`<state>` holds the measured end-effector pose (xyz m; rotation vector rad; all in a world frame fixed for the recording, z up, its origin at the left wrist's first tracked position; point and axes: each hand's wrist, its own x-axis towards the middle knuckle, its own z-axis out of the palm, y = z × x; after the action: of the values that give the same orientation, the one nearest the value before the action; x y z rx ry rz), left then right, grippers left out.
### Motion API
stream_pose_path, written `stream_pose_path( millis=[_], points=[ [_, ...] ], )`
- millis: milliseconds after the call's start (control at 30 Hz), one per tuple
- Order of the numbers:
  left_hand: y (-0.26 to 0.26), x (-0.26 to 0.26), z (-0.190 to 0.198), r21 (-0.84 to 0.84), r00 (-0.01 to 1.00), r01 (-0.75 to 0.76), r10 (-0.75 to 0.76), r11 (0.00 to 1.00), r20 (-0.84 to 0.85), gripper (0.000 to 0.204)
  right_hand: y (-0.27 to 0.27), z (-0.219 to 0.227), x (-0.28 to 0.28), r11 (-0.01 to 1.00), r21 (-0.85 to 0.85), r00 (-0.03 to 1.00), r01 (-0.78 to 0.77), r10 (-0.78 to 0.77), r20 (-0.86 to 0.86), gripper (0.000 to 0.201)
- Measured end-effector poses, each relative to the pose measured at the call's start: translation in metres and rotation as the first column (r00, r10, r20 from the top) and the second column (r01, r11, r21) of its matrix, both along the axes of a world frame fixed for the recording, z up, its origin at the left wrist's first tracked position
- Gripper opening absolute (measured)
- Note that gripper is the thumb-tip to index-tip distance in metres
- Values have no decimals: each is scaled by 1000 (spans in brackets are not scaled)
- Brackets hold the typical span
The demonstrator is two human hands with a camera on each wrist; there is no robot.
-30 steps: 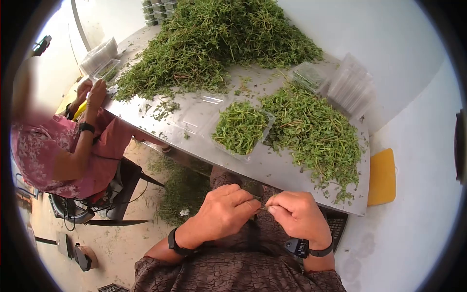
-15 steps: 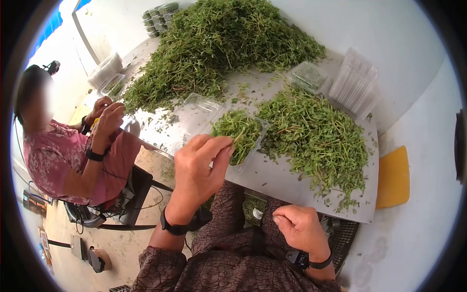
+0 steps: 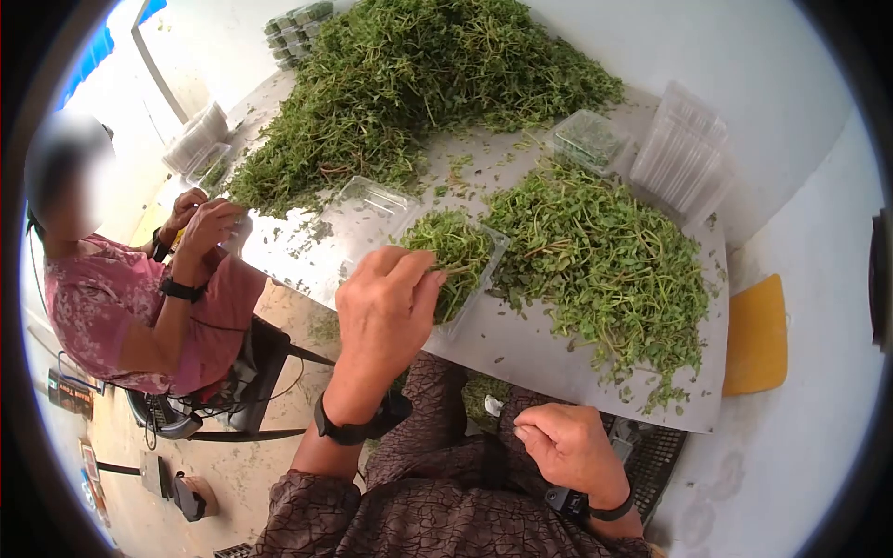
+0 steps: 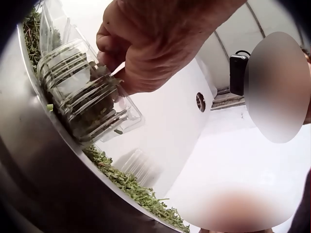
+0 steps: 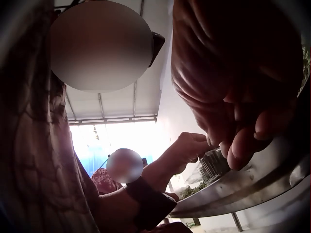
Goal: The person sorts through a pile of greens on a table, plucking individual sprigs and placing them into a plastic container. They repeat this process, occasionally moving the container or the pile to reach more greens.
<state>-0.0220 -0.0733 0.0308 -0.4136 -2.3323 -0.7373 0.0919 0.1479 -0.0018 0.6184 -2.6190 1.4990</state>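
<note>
My left hand reaches over the near clear plastic container, thumb and forefinger pinching a green stem among the leafy greens inside. The left wrist view has the same hand at the ribbed clear container, its fingertips right at the greens. Over my lap, below the table edge, my right hand has its fingers curled and the thumb against the forefinger, with nothing visible in it. Seen from below in the right wrist view, that hand is dark, its fingers bent.
A leafy pile lies right of the container, and a bigger heap at the back. A filled box and stacked clear containers stand back right. On the left sits another person. A yellow board leans by the wall.
My left hand has gone from beside the right hand over my lap up and forward to the container of greens. The right hand has stayed over my lap.
</note>
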Motion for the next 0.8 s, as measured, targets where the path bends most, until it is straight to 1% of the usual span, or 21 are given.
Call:
stream_pose_path(
  millis=[33,100,133,200,233,267,300,333,400,467,500,533,600,633,700,733,800],
  points=[
    [0,1,2,10,1000,9,-9,1000,1,14,1,2,1,1000,1,1000,5,-5,-6,7],
    [-3,2,7,-43,991,26,-32,999,-133,15,2,12,1,999,36,999,25,-24,-30,7],
    [-4,5,6,-66,994,38,-45,997,-101,17,4,18,1,998,58,998,29,-26,-54,8],
    [-3,6,6,-123,985,79,-97,989,-144,18,10,28,0,995,82,996,63,-57,-63,8],
    [-3,6,4,-111,984,87,-103,990,-145,18,11,34,-2,993,87,994,75,-68,-81,10],
    [-4,6,2,-131,988,117,-128,985,-86,19,13,41,-4,992,98,994,80,-72,-82,10],
    [-4,7,0,-149,988,145,-151,978,-27,20,14,49,-6,987,119,988,112,-97,-123,10],
    [-5,6,-2,-138,988,147,-152,980,-28,20,16,56,-9,980,140,979,142,-119,-164,10],
    [-7,4,-7,-132,979,204,-202,970,28,22,22,67,-16,972,168,976,161,-132,-175,10],
    [-8,6,-5,-93,978,211,-210,973,14,23,25,77,-27,952,209,955,223,-170,-244,8],
    [-9,7,-3,-64,974,224,-225,972,-1,25,26,76,-33,947,180,943,268,-219,-252,9],
    [-10,8,0,-55,974,228,-228,972,-1,25,28,79,-39,944,189,943,270,-219,-252,9],
    [-12,13,3,-58,983,182,-183,982,-25,25,32,85,-51,880,247,889,406,-318,-329,12],
    [-15,15,3,-54,982,182,-185,982,-43,26,35,86,-57,874,259,890,410,-322,-322,12],
    [-18,20,3,-47,980,195,-196,980,-36,27,43,83,-69,835,268,866,480,-402,-297,14],
    [-20,21,2,-50,979,197,-199,979,-39,27,46,82,-72,830,276,865,484,-406,-296,14],
    [-21,23,-2,-45,978,202,-204,978,-42,27,50,77,-77,779,396,866,486,-368,-338,16]
  ],
)
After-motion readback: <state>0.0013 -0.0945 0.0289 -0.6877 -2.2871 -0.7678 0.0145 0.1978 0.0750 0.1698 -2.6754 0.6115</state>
